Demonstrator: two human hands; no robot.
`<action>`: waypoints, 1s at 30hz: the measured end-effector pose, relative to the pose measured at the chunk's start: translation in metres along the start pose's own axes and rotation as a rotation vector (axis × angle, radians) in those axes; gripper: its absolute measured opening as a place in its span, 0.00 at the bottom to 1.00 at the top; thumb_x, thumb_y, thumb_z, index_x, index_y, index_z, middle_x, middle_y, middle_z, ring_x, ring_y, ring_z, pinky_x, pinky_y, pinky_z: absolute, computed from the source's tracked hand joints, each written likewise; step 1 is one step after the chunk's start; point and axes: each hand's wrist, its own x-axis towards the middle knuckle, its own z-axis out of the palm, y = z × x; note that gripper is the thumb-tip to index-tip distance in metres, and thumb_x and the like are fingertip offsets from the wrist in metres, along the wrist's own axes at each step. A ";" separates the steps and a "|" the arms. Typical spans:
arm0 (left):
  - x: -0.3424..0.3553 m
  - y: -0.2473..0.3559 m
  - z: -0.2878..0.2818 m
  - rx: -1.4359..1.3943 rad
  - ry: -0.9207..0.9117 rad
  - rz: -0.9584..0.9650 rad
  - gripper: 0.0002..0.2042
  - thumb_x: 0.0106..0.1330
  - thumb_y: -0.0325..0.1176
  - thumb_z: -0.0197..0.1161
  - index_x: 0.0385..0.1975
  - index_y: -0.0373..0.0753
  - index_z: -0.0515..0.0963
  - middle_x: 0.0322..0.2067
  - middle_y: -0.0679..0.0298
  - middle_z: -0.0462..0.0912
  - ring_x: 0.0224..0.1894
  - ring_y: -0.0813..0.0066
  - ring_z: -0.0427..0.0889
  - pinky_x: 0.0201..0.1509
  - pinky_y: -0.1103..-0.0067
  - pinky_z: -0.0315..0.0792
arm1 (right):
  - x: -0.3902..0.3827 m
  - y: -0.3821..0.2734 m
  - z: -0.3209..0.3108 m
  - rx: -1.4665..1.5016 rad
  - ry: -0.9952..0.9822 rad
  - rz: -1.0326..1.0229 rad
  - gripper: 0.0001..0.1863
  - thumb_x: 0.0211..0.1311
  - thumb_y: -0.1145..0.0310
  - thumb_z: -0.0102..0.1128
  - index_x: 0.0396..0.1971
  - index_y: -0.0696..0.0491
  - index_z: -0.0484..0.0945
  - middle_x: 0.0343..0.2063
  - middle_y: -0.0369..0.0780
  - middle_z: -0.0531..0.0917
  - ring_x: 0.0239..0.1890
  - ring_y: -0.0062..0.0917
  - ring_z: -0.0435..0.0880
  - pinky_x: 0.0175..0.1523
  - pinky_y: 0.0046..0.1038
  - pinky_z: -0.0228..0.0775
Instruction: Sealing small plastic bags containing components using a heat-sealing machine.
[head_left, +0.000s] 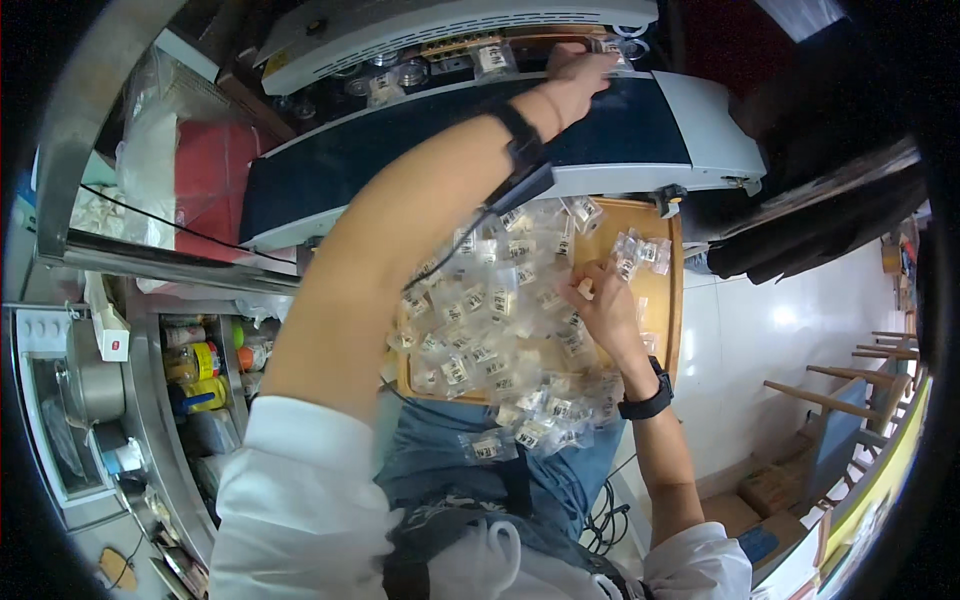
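My left hand [578,78] reaches across the dark conveyor belt [625,120] of a grey machine. Its fingers are closed on a small clear packet [612,50] at the machine's far-side slot, near the right end. Two similar packets, a middle one [491,60] and a left one [385,90], stand along the same slot. Over the right part of a wooden tray [665,300], my right hand [608,312] has its fingers pinched together; what they hold is too small to make out. Beside its knuckles lie a few packets [640,252]. A big heap of clear packets [500,300] with dark print covers the tray.
More packets [530,430] spill over the tray's near edge onto my lap. A metal shelf [150,380] with jars and bottles stands left. Wooden stools [830,400] are on the floor at right. Black cables [607,520] hang below the tray.
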 end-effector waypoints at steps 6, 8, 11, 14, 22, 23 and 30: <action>-0.103 0.067 -0.031 0.613 -0.731 0.282 0.22 0.49 0.37 0.64 0.43 0.34 0.68 0.40 0.57 0.74 0.43 0.74 0.72 0.47 0.81 0.66 | 0.027 -0.009 -0.069 0.344 0.198 -0.277 0.05 0.46 0.77 0.59 0.23 0.59 0.71 0.34 0.42 0.73 0.37 0.27 0.74 0.35 0.24 0.67; -0.124 0.067 -0.032 0.684 -0.853 0.161 0.19 0.51 0.38 0.63 0.40 0.34 0.72 0.35 0.61 0.77 0.40 0.76 0.74 0.46 0.82 0.67 | 0.042 -0.031 -0.100 0.561 0.175 -0.295 0.04 0.49 0.78 0.56 0.24 0.59 0.70 0.29 0.37 0.76 0.37 0.16 0.73 0.37 0.18 0.67; -0.126 0.063 -0.014 0.699 -0.995 0.079 0.17 0.52 0.37 0.63 0.37 0.33 0.74 0.32 0.64 0.78 0.35 0.81 0.74 0.42 0.83 0.67 | 0.061 -0.040 -0.135 0.331 0.186 -0.426 0.06 0.48 0.77 0.58 0.26 0.59 0.70 0.25 0.35 0.77 0.32 0.14 0.74 0.35 0.17 0.68; -0.118 0.058 -0.013 0.466 -0.898 0.058 0.15 0.53 0.35 0.61 0.38 0.32 0.73 0.32 0.64 0.78 0.34 0.83 0.75 0.41 0.85 0.68 | 0.073 -0.046 -0.141 0.291 0.226 -0.402 0.08 0.47 0.76 0.60 0.27 0.59 0.70 0.26 0.35 0.78 0.29 0.13 0.75 0.34 0.15 0.68; -0.122 0.055 0.005 0.326 -0.647 0.110 0.15 0.55 0.35 0.59 0.38 0.34 0.72 0.32 0.63 0.78 0.34 0.80 0.75 0.39 0.84 0.69 | 0.081 -0.035 -0.142 0.514 0.391 -0.255 0.08 0.48 0.71 0.61 0.24 0.61 0.76 0.20 0.35 0.79 0.22 0.11 0.74 0.28 0.13 0.65; -0.120 0.053 0.007 0.246 -0.664 0.120 0.15 0.55 0.37 0.59 0.37 0.34 0.72 0.32 0.63 0.77 0.32 0.80 0.75 0.38 0.84 0.69 | 0.083 -0.034 -0.143 0.482 0.403 -0.251 0.08 0.49 0.71 0.60 0.24 0.61 0.77 0.19 0.35 0.79 0.22 0.11 0.73 0.28 0.12 0.65; -0.098 0.060 0.019 0.017 -0.620 -0.161 0.11 0.55 0.36 0.58 0.34 0.36 0.73 0.31 0.64 0.76 0.32 0.79 0.76 0.37 0.82 0.70 | 0.109 -0.028 -0.165 0.446 0.326 -0.363 0.03 0.50 0.76 0.56 0.23 0.61 0.75 0.22 0.35 0.79 0.26 0.11 0.74 0.31 0.12 0.64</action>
